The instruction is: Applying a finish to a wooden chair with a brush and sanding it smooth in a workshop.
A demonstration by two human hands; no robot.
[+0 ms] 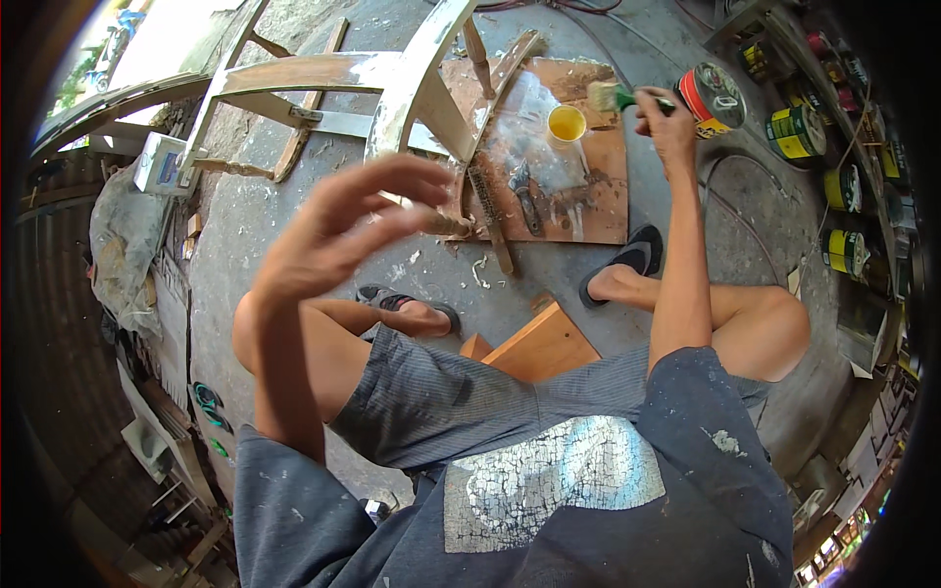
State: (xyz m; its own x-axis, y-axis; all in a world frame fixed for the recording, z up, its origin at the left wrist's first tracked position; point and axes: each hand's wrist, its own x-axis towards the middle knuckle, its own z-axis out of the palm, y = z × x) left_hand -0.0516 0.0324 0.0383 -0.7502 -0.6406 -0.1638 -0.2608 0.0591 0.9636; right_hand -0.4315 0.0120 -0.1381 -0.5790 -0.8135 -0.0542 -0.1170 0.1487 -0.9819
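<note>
My right hand (668, 127) is closed round the green handle of a paintbrush (605, 96). Its pale bristles point left, above a brown board (603, 211) on the floor. A cup of yellow liquid (567, 124) stands on that board, left of and nearer than the bristles. Raised and slightly blurred, my left hand (343, 230) is empty, fingers curved and thumb apart. Just beyond it is a wooden chair frame (309, 74) with patchy white paint. A putty knife (527, 201) and a wire brush (488, 211) lie near the chair, on or by the board.
A red and yellow paint can (711, 98) stands beside my right hand. More cans (796, 133) line a shelf at the right. A hose (750, 176) curves over the floor. Between my legs is a wooden stool (544, 345). Plastic sheeting (123, 245) lies at the left.
</note>
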